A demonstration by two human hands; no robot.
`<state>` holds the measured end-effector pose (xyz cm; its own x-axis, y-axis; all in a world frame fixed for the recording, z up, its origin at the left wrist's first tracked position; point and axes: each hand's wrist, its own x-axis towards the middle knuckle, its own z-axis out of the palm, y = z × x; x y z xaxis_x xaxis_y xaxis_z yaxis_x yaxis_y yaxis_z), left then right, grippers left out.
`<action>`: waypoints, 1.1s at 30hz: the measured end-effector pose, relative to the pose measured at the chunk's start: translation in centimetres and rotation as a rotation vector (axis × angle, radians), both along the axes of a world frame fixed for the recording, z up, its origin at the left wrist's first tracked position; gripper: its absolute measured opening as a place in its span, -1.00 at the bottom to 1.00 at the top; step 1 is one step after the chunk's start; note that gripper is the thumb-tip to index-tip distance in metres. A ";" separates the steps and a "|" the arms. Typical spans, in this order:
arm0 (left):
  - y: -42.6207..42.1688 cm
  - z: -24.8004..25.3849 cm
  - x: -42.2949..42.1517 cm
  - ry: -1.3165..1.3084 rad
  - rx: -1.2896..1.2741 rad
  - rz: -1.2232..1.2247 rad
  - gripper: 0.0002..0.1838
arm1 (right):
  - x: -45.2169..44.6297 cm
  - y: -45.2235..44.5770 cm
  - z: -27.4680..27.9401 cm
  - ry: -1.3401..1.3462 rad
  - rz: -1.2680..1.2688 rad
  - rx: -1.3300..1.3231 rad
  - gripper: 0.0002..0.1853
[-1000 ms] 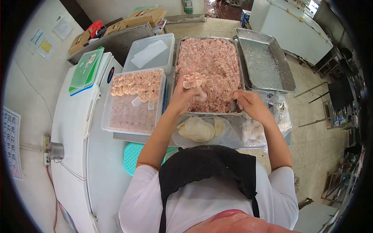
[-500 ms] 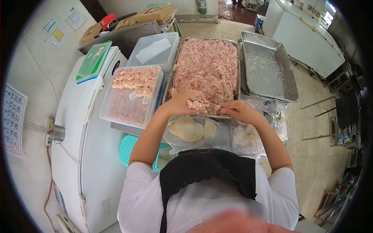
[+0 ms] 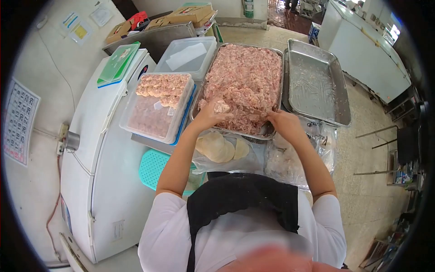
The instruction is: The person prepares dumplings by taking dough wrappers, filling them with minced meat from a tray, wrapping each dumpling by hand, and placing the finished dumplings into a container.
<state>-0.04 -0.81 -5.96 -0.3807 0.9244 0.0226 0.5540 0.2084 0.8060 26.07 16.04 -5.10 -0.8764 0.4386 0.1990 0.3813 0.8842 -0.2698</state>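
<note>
My left hand (image 3: 207,115) is closed around a dumpling (image 3: 221,107), its pinkish meat filling showing at the top, over the near left corner of a metal tray. That tray is filled with ground meat (image 3: 247,68). At the near right side, my right hand (image 3: 284,122) pinches a thin flat tool whose far end lies in the meat; its exact shape is hard to make out. Just below the tray, a stack of pale round dough wrappers (image 3: 216,148) lies on clear plastic.
On the left, a plastic container (image 3: 152,122) holds rows of dumplings, and a lidded plastic box (image 3: 199,68) sits behind it. A greasy metal tray (image 3: 312,86) is at right. Plastic bags (image 3: 290,158) lie nearer me. A turquoise perforated basket (image 3: 154,170) stands below left.
My hands have moved apart: the left went left and up with the dumpling, while the right shifted slightly right and up, its tool now against the meat. The whole view has tilted slightly.
</note>
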 end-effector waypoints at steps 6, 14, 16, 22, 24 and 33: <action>-1.6 5.3 1.4 0.076 0.315 -0.171 -0.47 | 1.6 -1.8 5.4 0.252 0.086 -0.472 -0.66; -1.7 4.2 -0.3 0.005 0.139 -0.255 -0.56 | -0.2 -5.0 8.4 0.099 0.072 -0.108 -0.69; -2.3 4.5 -1.2 -0.021 0.151 -0.271 -0.53 | -1.0 -7.4 8.4 0.151 0.072 -0.067 -0.70; -6.1 7.4 -3.6 -0.135 0.085 -0.247 -0.42 | -3.8 -9.3 9.5 0.140 0.029 -0.047 -0.69; -7.2 7.3 -4.9 -0.307 0.185 -0.288 -0.48 | -5.0 -11.0 12.0 0.161 0.007 -0.160 -0.67; -12.0 3.6 -15.5 -0.079 0.064 -0.325 -0.53 | -12.1 -16.8 6.5 0.177 -0.016 -0.329 -0.71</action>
